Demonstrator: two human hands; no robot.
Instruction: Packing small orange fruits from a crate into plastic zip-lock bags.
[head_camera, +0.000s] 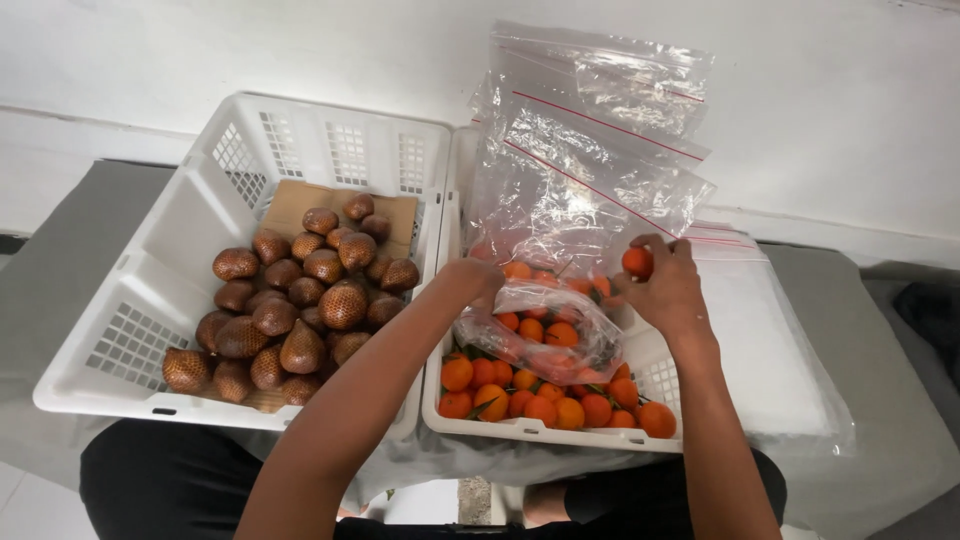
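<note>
My left hand (472, 279) grips the mouth of a clear plastic bag (540, 335) that holds several small oranges. The bag hangs low over a white crate (655, 385) filled with more small oranges (540, 400). My right hand (665, 290) pinches one small orange (637, 262) just right of the bag's opening. A stack of clear zip bags with red seal lines (590, 150) leans up behind the crate, partly covering its far side.
A second white crate (190, 215) to the left holds brown scaly snake fruit (300, 305) on a piece of cardboard (300, 200). Both crates sit on a grey cloth-covered surface (70, 260) against a white wall. More flat plastic bags (760, 350) lie at the right.
</note>
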